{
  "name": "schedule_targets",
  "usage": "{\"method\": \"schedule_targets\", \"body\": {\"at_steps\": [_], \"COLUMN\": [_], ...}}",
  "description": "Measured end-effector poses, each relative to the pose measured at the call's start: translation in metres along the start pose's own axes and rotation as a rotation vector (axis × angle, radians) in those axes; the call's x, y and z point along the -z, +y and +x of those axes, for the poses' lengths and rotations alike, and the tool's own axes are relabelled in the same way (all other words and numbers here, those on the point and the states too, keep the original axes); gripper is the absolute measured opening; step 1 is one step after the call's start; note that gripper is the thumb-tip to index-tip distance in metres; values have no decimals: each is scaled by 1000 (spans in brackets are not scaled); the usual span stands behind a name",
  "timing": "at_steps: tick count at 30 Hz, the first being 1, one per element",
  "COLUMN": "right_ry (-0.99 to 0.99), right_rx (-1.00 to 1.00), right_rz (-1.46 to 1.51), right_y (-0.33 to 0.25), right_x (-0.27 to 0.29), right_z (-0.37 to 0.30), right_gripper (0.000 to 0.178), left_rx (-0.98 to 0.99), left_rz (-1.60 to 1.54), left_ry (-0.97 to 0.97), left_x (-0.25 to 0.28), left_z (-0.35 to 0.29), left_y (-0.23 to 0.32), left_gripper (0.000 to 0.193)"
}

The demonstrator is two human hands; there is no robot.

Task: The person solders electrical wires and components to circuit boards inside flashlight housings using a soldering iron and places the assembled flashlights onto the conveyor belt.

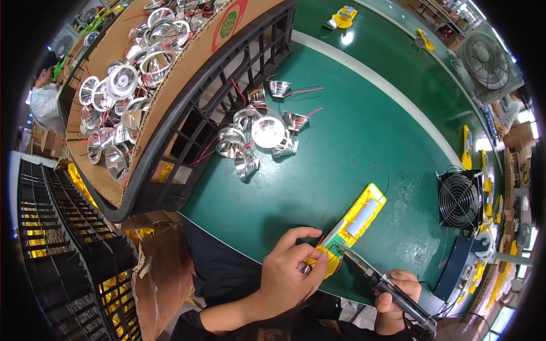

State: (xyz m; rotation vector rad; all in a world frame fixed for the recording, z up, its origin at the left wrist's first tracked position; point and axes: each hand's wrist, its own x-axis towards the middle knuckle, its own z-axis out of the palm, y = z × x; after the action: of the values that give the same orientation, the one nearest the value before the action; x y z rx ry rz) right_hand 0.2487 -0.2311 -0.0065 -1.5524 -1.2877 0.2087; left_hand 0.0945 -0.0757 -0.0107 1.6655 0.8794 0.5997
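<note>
A yellow lamp housing lies slantwise on the green bench. In it sit a pale blue cylindrical battery and a small green circuit board. My left hand is closed at the housing's near end, thumb and fingers against it. A silvery part shows between those fingers, mostly hidden, and a thin red wire runs beside them. My right hand grips a soldering iron by its dark handle. The iron's tip meets or nearly meets the circuit board.
Several silvery reflector cups with red and black wires lie beyond my hands. A cardboard-lined black crate heaped with more stands at left. A small black fan and a dark blue box stand at right. Yellow housings lie beyond the white strip.
</note>
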Motion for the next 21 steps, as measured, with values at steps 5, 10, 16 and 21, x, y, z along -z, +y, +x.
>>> {"method": "schedule_targets", "body": {"at_steps": [5,10,16,21], "right_ry": [-68,-67,-51,39], "right_rx": [25,-2,55,76], "right_rz": [21,15,5,5], "right_y": [3,1,1,2], "right_x": [3,-1,-1,-7], "right_z": [1,4,5,3], "right_gripper": [35,35,35,34], "left_rx": [20,13,32,34], "left_rz": [35,22,20,36], "left_ry": [-11,1,-9,-12], "left_x": [-1,-1,-1,-1], "left_z": [0,0,-1,0], "left_y": [0,0,0,2], "left_gripper": [9,7,9,9]}}
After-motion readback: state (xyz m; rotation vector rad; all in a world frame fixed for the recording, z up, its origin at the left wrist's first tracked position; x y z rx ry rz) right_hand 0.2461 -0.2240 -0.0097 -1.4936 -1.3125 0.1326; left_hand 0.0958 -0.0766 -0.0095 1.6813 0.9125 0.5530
